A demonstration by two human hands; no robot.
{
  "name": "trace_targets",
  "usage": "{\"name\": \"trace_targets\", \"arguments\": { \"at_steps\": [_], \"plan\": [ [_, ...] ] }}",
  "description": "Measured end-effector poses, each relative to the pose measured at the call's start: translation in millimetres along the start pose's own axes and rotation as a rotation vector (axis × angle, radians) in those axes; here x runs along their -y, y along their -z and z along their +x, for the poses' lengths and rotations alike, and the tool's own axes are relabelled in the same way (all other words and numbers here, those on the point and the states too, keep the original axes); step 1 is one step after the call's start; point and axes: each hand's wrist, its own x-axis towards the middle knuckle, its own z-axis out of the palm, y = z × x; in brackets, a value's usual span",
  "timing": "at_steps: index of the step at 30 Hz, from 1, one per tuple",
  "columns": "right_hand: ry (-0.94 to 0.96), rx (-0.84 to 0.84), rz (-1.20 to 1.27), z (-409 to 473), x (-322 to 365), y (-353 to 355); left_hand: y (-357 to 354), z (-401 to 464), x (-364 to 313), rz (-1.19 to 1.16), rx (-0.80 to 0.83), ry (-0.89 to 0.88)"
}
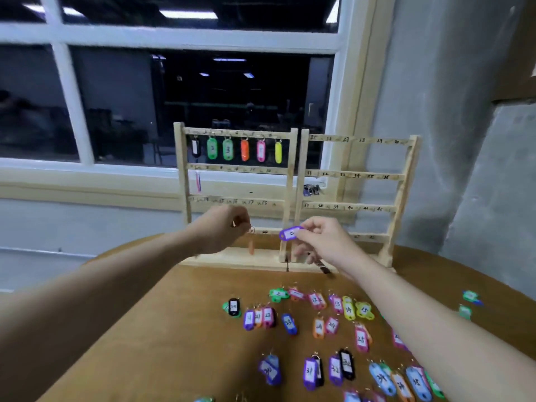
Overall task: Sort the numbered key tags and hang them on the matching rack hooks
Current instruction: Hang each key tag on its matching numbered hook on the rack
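The rack (293,198) is pale, unpainted wood with a matt, raw-looking finish, its rails marked with handwritten numbers. The key tags (319,329) are glossy coloured plastic with white paper labels, and some carry thin metal rings. The purple tag (290,234) pinched in the right hand (324,239) has the same shiny plastic and paper insert. The table (174,329) has a matt brown, smooth top.
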Motion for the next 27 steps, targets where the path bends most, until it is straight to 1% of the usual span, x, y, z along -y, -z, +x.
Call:
{"name": "trace_targets", "arguments": {
  "at_steps": [3, 7, 13, 15, 17, 20, 23, 27],
  "plan": [
    [-0.028, 0.062, -0.003, 8.2, 19.0, -34.0, 18.8, -9.4, 31.8, 0.004, -0.071, 0.056],
    [0.032, 0.102, -0.171, 26.8, 32.1, -63.9, 30.7, -5.4, 61.1, -0.044, -0.143, 0.107],
    [0.141, 0.047, -0.285, 66.0, 45.1, -90.4, 34.3, 23.2, 86.6, -0.116, -0.265, 0.164],
    [0.177, 0.019, -0.303, 79.6, 49.9, -91.3, 37.2, 35.0, 91.3, -0.135, -0.331, 0.187],
    [0.197, 0.020, -0.297, 91.0, 54.1, -92.2, 41.7, 47.4, 95.7, -0.174, -0.412, 0.216],
    [0.172, 0.009, -0.250, 104.9, 56.0, -97.8, 51.1, 64.8, 101.5, -0.239, -0.503, 0.248],
    [0.164, -0.007, -0.179, 115.5, 54.6, -106.7, 56.6, 79.1, 108.7, -0.265, -0.519, 0.248],
    [0.207, -0.035, -0.164, 126.1, 55.8, -118.2, 56.9, 90.5, 114.7, -0.264, -0.527, 0.239]
  ]
}}
